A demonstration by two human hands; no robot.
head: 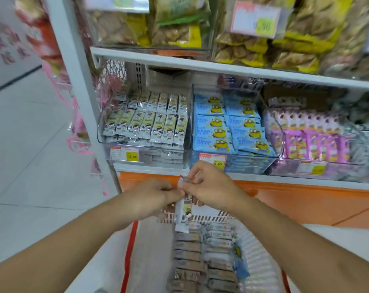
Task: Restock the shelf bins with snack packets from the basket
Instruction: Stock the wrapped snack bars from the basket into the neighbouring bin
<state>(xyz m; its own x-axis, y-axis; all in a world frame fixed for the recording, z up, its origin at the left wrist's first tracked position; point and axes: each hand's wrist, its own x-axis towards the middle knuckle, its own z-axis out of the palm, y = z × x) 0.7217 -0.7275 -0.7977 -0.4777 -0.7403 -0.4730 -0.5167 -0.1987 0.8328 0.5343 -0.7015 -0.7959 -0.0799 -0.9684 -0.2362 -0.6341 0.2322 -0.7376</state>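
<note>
while both hands are meeting over the far end of the basket [257, 246], a white snack packet [184, 210] is hanging downward from them, its top edge caught between the fingertips and its long body dangling toward six o'clock, just above the rows of packets [202, 261] lying in the basket. the left hand [156, 194] is coming in from eight o'clock, back turned up, its thumb and forefinger pinching the packet's upper left edge. the right hand [211, 187] is reaching in from four o'clock, knuckles up, its fingers curled and pinching the packet's top corner at the packet's twelve o'clock; the two sets of fingertips are touching or nearly touching. both forearms are stretching bare from the lower corners and converging at the centre. at twelve o'clock from the hands, the clear left bin [145, 153] is holding upright white packets of the same kind, the middle bin [232, 161] at one o'clock is holding blue packets, and the bin [306, 168] at two o'clock is holding purple ones, each fronted by a price tag. the shelf [221, 68] above is carrying yellow bags, blurred.
</note>
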